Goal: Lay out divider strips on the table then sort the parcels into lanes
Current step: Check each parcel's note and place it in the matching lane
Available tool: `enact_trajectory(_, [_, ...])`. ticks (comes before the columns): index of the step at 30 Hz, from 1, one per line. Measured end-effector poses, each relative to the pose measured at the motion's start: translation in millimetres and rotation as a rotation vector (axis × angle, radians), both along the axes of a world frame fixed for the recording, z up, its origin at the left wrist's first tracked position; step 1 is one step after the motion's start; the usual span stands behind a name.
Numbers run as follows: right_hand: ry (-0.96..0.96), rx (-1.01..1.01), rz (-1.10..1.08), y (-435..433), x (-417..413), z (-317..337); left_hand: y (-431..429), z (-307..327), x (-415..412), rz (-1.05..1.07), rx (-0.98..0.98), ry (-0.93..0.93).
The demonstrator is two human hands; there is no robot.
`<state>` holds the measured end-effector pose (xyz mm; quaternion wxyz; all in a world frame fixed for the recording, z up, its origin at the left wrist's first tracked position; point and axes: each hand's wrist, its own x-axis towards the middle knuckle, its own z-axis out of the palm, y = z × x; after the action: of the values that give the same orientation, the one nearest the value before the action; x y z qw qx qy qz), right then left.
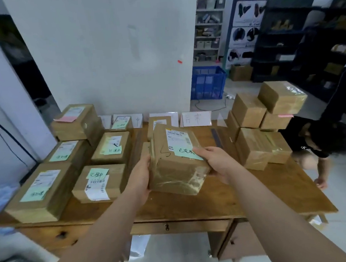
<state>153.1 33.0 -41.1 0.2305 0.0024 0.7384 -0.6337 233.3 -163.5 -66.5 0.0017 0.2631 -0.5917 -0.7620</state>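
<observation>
The held parcel (176,163) is a brown cardboard box bound in glossy clear tape, with a shipping label and a green note (186,153) on its top face. It looks stiff and, judging by the easy two-handed hold, fairly light. The tape is probably slick, so the bare cardboard on the side faces is the safer place to grip.

It sits at the centre of the frame, tilted, low over the table (262,186); whether its lower edge touches the wood I cannot tell. The left hand (139,173) presses flat against its left side with fingers wrapped under. The right hand (216,160) clasps the right side, thumb lying on the green note. The box is clamped between them.

Left of centre, labelled parcels (108,147) lie in rows. At right, a stack of boxes (256,146) is piled. Paper signs (196,118) stand along the table's far edge, with a dark strip (216,137) below them.
</observation>
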Motion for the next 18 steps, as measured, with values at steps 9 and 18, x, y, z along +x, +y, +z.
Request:
enact_trajectory(9, [0.059, -0.005, -0.052, 4.6, -30.3, 4.5, 9.1, 10.9, -33.2, -0.033, -0.127, 0.004])
enact_trajectory(18, [0.118, -0.044, -0.113, 30.5, -110.9, 13.3, 37.8, 12.2, -117.5, -0.094, -0.159, 0.097])
